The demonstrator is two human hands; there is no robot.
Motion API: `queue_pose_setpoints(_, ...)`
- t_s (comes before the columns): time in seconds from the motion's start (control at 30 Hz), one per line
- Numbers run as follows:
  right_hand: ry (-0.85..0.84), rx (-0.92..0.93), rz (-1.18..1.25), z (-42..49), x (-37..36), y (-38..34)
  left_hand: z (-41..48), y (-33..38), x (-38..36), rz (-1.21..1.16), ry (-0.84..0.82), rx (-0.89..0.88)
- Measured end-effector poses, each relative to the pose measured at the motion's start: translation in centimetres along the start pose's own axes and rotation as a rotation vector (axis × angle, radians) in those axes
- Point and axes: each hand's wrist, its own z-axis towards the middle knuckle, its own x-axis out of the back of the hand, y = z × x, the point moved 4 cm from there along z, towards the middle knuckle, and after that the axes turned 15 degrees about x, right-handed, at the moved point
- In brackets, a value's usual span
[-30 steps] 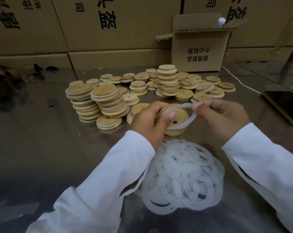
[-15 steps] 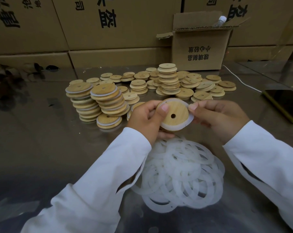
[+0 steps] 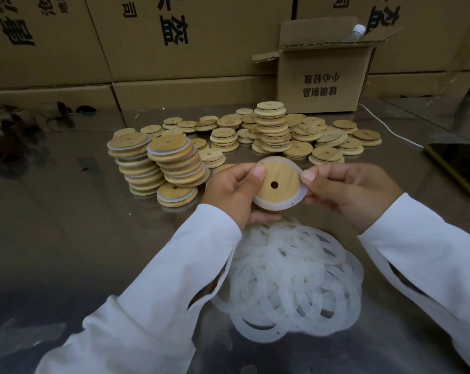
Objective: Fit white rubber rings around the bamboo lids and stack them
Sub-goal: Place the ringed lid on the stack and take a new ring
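Note:
Between both hands I hold a round bamboo lid [image 3: 278, 176] with a small hole in its face and a white rubber ring [image 3: 271, 205] sitting around its rim. My left hand [image 3: 231, 193] grips the lid's left edge, thumb on top. My right hand [image 3: 347, 190] pinches the ring at the lid's right edge. A heap of loose white rings [image 3: 295, 276] lies on the table under my wrists. Two leaning stacks of ringed lids [image 3: 158, 163] stand to the left, with one ringed lid [image 3: 177, 194] lying beside them. Bare lids [image 3: 271, 128] are piled behind.
The table [image 3: 66, 238] is shiny metal. An open cardboard box [image 3: 322, 74] with a bottle in it stands at the back right, against a wall of large cartons. A phone [image 3: 460, 168] lies at the right edge, with a white cable [image 3: 384, 125] running past it.
The ring, loose and stretched across the lid a second ago, now sits around its rim. The lid has turned to face me, and both hands have risen slightly.

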Motion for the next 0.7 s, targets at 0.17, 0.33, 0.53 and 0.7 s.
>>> queue_pose_setpoints(0.17,0.011,0.034,0.03,-0.01,-0.1,-0.38,0.28,0.01,0.03,-0.119,-0.03,0.044)
queue_pose_setpoints(0.33,0.06,0.066,0.054,-0.01,0.11,-0.46,0.29,0.08,-0.17,-0.113,-0.035,0.024)
queue_pose_setpoints(0.53,0.183,0.105,0.029,-0.46,-0.03,-0.01,0.27,-0.02,-0.27,-0.103,0.012,-0.012)
queue_pose_setpoints(0.7,0.282,0.132,-0.02,-0.91,-0.53,0.03,0.27,0.16,0.07,-0.216,0.046,-0.024)
